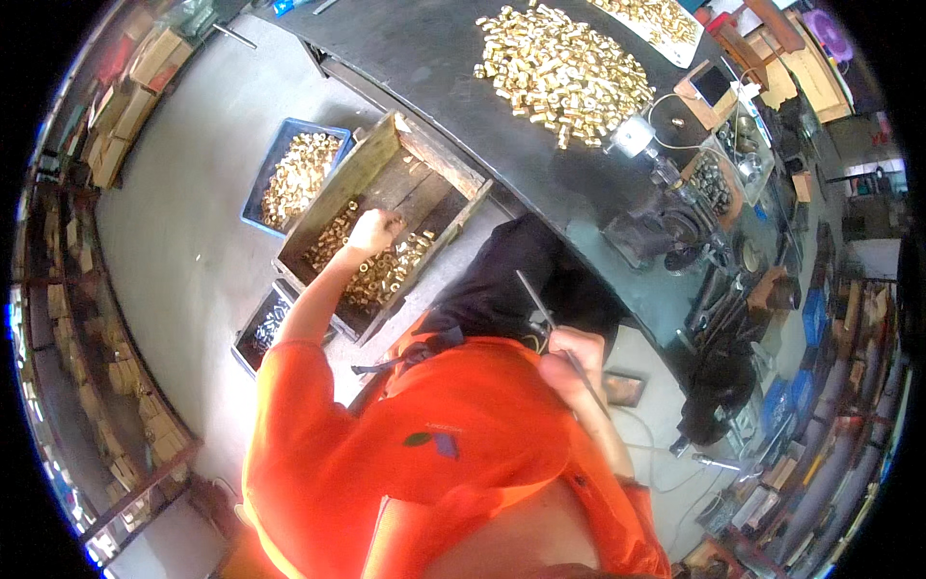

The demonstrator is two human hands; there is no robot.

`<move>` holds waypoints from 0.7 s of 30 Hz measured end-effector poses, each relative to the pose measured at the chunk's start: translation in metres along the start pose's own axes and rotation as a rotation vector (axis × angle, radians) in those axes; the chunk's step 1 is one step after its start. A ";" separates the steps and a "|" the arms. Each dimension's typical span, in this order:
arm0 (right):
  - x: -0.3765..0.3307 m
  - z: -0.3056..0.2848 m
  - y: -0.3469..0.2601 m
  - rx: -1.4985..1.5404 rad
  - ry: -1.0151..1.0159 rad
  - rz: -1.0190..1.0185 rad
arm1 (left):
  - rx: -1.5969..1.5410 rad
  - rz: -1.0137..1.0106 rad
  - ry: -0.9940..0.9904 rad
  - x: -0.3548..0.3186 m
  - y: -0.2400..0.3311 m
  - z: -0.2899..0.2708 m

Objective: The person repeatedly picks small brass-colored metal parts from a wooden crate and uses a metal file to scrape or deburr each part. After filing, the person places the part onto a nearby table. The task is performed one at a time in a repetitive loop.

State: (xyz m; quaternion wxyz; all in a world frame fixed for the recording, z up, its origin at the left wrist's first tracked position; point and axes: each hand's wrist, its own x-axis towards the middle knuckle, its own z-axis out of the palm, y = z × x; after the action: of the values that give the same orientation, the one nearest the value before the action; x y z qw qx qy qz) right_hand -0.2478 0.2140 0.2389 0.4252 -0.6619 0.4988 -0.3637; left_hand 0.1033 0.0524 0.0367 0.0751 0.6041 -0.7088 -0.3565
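Many small gold-coloured metal fittings (388, 277) lie loose in the open, rough wooden crate (429, 200), and the left hand (371, 234) is among them with curled fingers; I cannot tell whether it pinches one. The right hand (576, 354) is closed around a thin grey metal rod (534, 297), whose visible end looks bare. Many pieces seem to be left in the crate. A large heap of similar gold-coloured pieces (564, 75) lies on the dark flat table (405, 48); whether these are finished cannot be judged.
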 end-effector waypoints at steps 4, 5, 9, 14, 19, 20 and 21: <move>0.002 0.000 -0.002 0.019 -0.028 -0.019 | -1.023 0.028 0.117 -0.023 0.043 -0.032; 0.003 0.001 -0.001 0.033 -0.036 -0.024 | -1.153 0.033 0.126 -0.028 0.061 -0.041; 0.007 0.002 0.000 0.030 -0.046 -0.060 | -1.277 0.281 -0.022 -0.037 0.115 -0.048; 0.010 -0.010 0.001 0.025 -0.046 -0.069 | -1.019 0.316 -0.151 -0.064 0.186 -0.039; 0.013 -0.015 -0.008 -0.006 -0.001 -0.058 | -0.558 0.744 -0.117 -0.072 0.228 -0.029; 0.013 -0.014 -0.004 -0.037 0.013 -0.071 | -0.560 0.720 -0.146 -0.075 0.235 -0.030; 0.012 -0.013 -0.003 -0.027 0.023 -0.060 | -0.554 0.732 -0.150 -0.076 0.239 -0.027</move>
State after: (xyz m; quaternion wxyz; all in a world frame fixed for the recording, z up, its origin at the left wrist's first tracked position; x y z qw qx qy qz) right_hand -0.2555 0.2005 0.2470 0.3991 -0.6782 0.4884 -0.3771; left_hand -0.0548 0.1141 0.2234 0.3031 0.2436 -0.7569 -0.5253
